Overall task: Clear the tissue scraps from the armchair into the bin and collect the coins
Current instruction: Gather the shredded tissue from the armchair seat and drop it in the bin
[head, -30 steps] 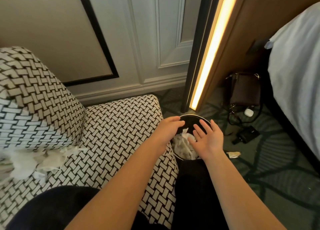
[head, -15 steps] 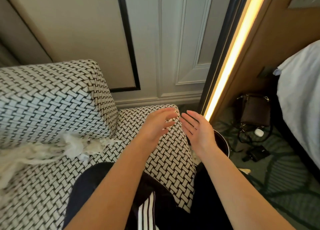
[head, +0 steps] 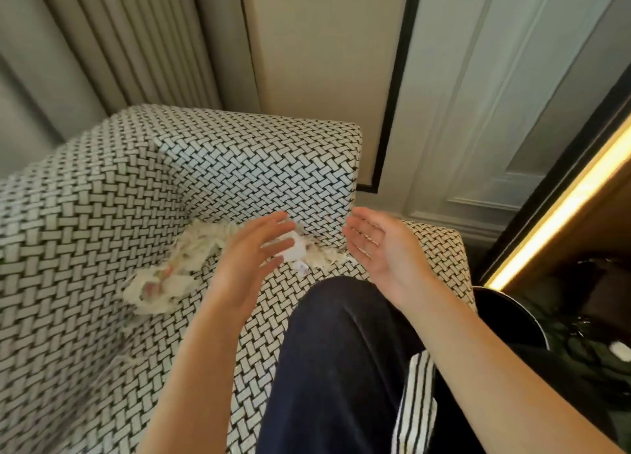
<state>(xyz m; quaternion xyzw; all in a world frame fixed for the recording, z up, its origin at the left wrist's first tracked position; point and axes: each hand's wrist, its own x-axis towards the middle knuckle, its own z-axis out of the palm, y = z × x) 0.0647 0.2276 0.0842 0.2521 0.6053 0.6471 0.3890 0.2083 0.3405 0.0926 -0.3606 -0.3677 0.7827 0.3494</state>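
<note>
A heap of white tissue scraps (head: 177, 269) lies along the back crease of the black-and-white woven armchair (head: 85, 214), stretching from the left to the centre. My left hand (head: 252, 255) hovers just in front of the heap with straight fingers and holds nothing. My right hand (head: 382, 248) is raised palm-up to the right of it, fingers relaxed and empty. The black round bin (head: 512, 313) stands on the floor at the chair's right side, only its rim showing. No coins can be made out.
My knee in dark trousers (head: 341, 351) rests on the seat cushion. Curtains (head: 119, 44) hang behind the chair, and a panelled wall (head: 495, 95) with a lit vertical strip (head: 563, 208) is at the right. Dark items lie on the floor beyond the bin.
Both hands left the bin at the right and swung left over the seat toward the tissue heap. The view turned left, so the bin slid to the right edge.
</note>
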